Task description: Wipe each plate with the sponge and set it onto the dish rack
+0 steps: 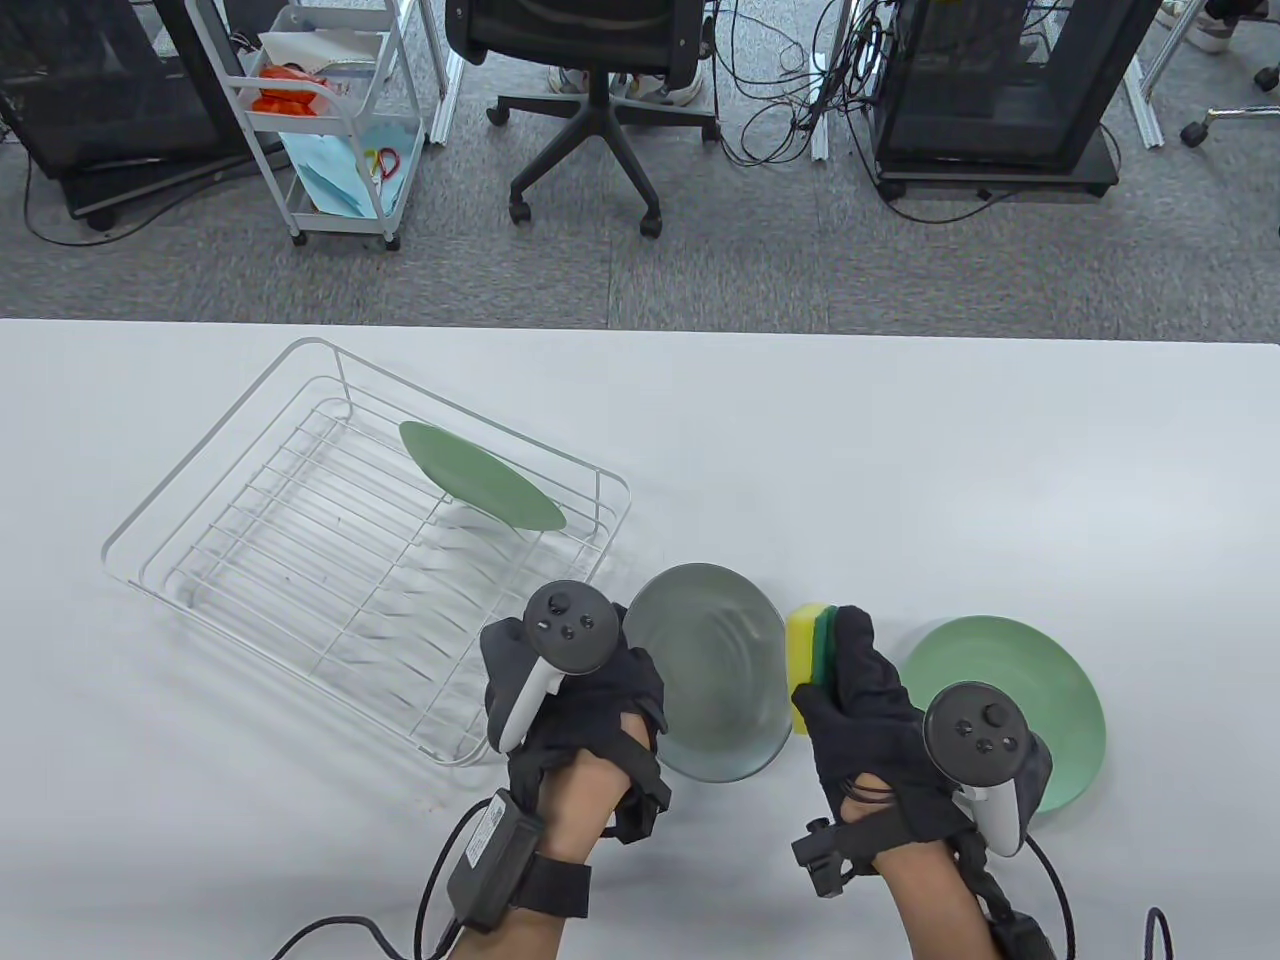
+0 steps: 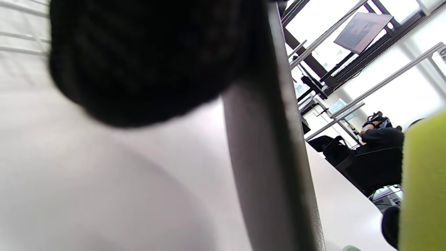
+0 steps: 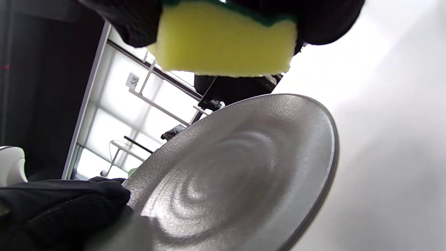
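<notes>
**One plate racked, grey plate in hand, green plate waiting**

Table view: Shows a white wire dish rack point(image 1: 330, 560) on the left of the counter point(image 1: 900, 450), with one green plate point(image 1: 480, 475) already standing on edge in its far slots. Puts the grey plate point(image 1: 715, 685) just off the rack's near right corner, tilted up and gripped at its left rim by the left hand point(image 1: 570, 700), fingers curled round the edge. Has the right hand point(image 1: 880, 720) just right of that plate, pinching a yellow-and-green sponge point(image 1: 808, 660) close by the plate's right rim. Leaves a second green plate point(image 1: 1020, 700) flat on the counter, partly under the right hand, not yet dealt with.

Left wrist view: Mostly blocked by a dark gloved finger point(image 2: 146, 55) and the grey plate's rim point(image 2: 268, 157) seen edge-on. Catches the sponge as a yellow strip point(image 2: 423, 181) at the right edge.

Right wrist view: Looks across the grey plate's textured face point(image 3: 237, 167), with the sponge's yellow side point(image 3: 223, 42) held between gloved fingers above the far rim, apparently not pressed on the face. Shows left-hand fingers point(image 3: 62, 202) clamped on the plate's lower left edge.

Judged overall: roughly a third done. Cannot tell whether the grey plate's wipe is finished. Still to come: racking it, then wiping and racking the last green plate.
</notes>
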The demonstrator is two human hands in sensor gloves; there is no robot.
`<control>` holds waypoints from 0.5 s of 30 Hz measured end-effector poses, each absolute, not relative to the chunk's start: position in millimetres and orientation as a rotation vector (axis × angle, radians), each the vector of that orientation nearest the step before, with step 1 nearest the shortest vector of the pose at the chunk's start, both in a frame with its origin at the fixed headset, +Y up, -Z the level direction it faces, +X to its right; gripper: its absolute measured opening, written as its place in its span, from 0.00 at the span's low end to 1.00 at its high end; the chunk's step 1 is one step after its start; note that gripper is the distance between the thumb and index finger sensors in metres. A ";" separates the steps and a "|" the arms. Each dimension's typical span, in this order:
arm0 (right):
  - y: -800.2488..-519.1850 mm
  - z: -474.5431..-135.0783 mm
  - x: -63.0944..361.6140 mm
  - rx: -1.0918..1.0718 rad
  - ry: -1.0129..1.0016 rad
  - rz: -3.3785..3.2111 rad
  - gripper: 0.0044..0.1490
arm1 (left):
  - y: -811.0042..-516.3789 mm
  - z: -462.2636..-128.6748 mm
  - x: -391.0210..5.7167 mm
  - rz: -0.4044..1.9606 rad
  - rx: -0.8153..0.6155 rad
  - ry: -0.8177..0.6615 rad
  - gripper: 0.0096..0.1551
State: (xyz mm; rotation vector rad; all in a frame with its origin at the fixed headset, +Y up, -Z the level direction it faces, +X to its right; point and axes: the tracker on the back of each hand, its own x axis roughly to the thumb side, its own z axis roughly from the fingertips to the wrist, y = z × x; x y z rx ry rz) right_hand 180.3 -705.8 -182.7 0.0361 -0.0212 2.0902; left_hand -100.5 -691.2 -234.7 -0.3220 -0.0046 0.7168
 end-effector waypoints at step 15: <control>-713.4 -183.2 153.1 0.187 -0.091 2.414 0.42 | -694.9 -216.1 -115.4 0.989 -0.405 -0.186 0.37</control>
